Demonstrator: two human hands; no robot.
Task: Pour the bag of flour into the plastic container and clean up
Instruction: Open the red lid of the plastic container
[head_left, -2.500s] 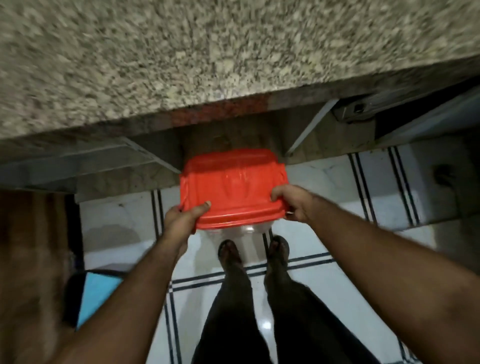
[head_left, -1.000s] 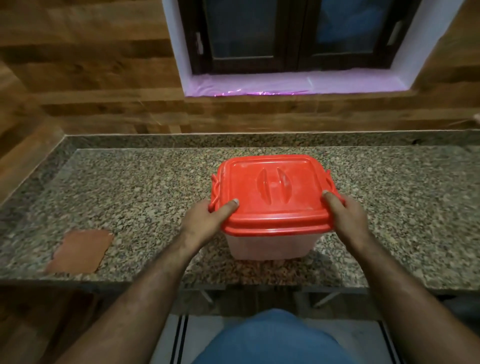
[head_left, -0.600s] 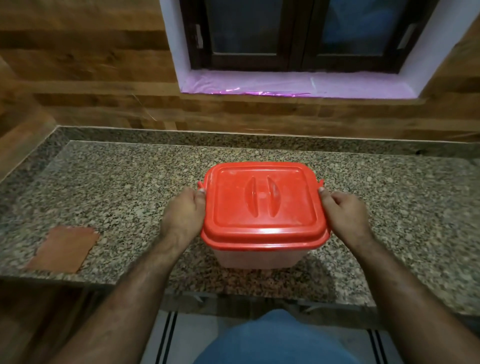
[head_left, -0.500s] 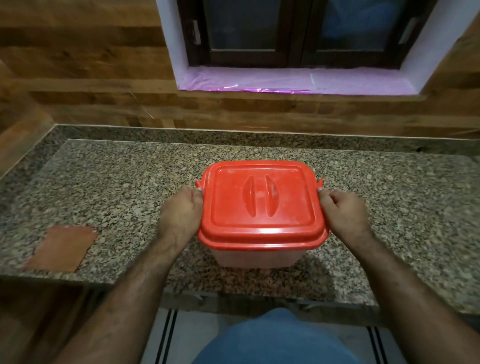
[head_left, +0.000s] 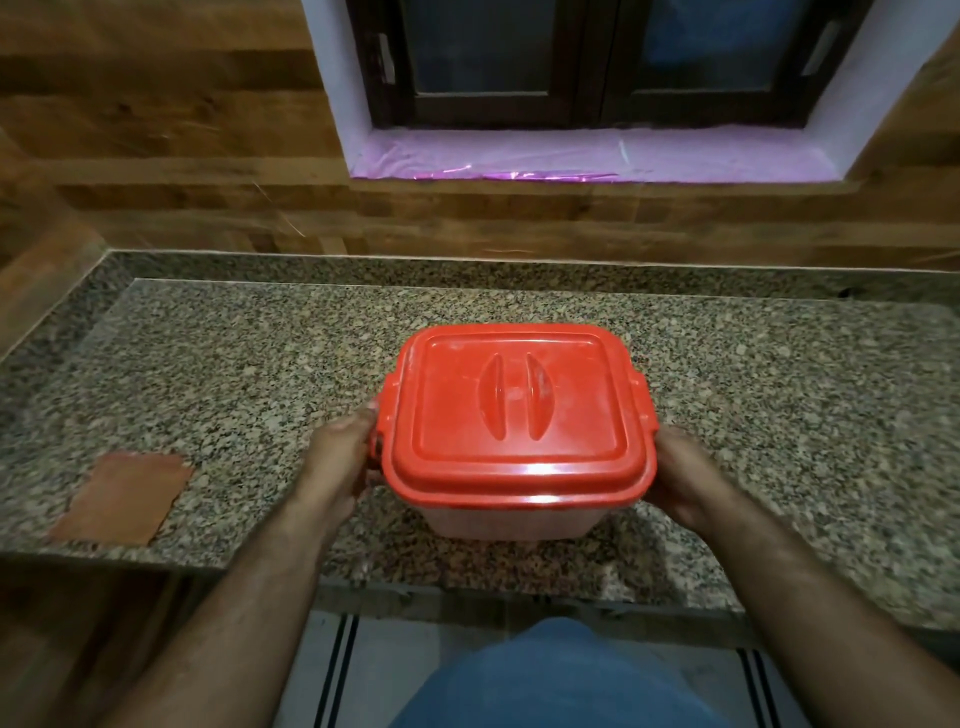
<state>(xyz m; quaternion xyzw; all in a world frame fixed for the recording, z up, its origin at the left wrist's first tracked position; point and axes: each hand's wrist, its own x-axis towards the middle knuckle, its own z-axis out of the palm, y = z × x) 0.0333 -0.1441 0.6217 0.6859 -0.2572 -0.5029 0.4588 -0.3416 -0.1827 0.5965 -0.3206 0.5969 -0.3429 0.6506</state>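
— Granite runs the whole length of that counter (head_left: 208, 374), right up to the wooden wall and the window (head_left: 597, 62) above it. What has the person got there?

— A plastic container (head_left: 511, 512) with a red lid (head_left: 514, 415), standing near the front edge of the counter, about midway along it. The lid is on, and the clear tub shows only as a strip under the red rim.

— And the hands?

— One on each side. The left hand (head_left: 340, 462) is against the left side of the lid, fingers curled in at the red clip there. The right hand (head_left: 685, 483) cups the right side just under the rim, fingers wrapped round where I can't see them. Both grip the box; neither hangs loose.

— Why hold it like that?

— My guess is to steady it while the side clips get undone. A lid like that has to come off before any flour goes in, and bracing both sides stops the box sliding on polished stone.

— Is there flour about?

— No bag anywhere that I can see. The lid looks faintly dusty, but I wouldn't swear to what it is. So pouring hasn't begun, as I judge it.

— Anything else on the counter?

— A reddish-brown patch (head_left: 122, 496) set flat by the front edge, well to the left of the box. It seems part of the stone and not something lying on it.

— And the box so close to the front edge?

— Handy for the reach, I'd say, though a careless tug on the lid might drag it nearer the drop.
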